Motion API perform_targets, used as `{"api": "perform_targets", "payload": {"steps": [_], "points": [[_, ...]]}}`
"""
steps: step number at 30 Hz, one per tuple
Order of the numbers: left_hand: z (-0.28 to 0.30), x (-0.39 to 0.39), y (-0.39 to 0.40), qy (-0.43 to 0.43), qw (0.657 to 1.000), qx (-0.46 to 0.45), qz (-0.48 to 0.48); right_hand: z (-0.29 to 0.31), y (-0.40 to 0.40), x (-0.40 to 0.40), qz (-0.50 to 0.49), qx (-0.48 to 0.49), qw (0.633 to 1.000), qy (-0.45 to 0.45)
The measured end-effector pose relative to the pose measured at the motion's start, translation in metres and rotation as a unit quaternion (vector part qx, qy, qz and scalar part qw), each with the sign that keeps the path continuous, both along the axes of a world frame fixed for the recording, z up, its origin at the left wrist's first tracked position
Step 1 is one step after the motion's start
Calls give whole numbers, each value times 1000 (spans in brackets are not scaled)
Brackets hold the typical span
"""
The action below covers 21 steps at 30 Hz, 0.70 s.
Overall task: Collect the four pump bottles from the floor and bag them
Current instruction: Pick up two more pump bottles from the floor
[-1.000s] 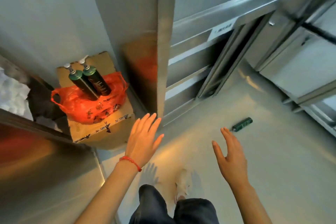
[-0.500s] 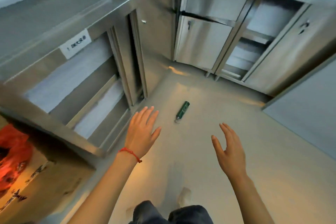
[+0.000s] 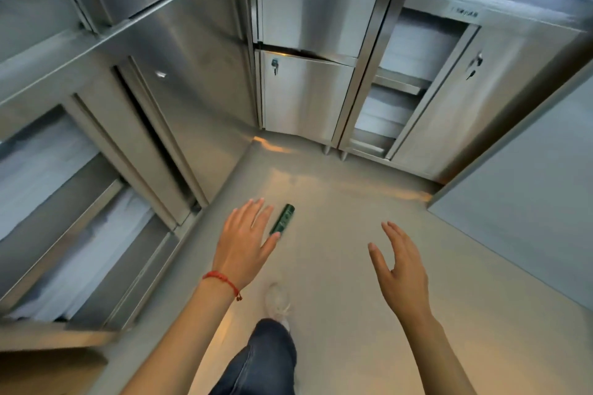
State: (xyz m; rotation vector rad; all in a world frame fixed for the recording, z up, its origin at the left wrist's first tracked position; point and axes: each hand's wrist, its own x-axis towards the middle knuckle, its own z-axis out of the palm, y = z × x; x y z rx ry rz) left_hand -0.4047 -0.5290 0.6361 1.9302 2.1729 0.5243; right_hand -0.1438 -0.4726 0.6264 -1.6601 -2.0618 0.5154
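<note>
One dark green pump bottle [image 3: 283,219] lies on its side on the grey floor [image 3: 353,234], ahead of me near the middle of the view. My left hand [image 3: 245,240], with a red string at the wrist, is held out with fingers spread and hides the bottle's near end; it holds nothing. My right hand [image 3: 401,269] hovers further right, fingers apart and empty. The bag and the other bottles are out of view.
Stainless steel cabinets with sliding doors [image 3: 154,144] line the left side, and more steel cabinets [image 3: 308,96] stand at the far end. A grey panel [image 3: 529,208] closes the right. My leg and white shoe [image 3: 277,305] are below.
The view has swung right, away from the red bag on the cardboard box, which has left the frame. The green bottle on the floor now sits closer, just beside my left hand.
</note>
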Motion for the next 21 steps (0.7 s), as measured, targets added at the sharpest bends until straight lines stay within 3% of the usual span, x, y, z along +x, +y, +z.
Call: {"api": "perform_targets", "payload": {"steps": [12, 21], "points": [[-4, -75, 171, 2, 998, -16, 63, 2, 212, -94, 98, -2, 995, -12], [-14, -118, 195, -20, 974, -37, 221, -11, 304, -177, 263, -13, 964, -36]]}}
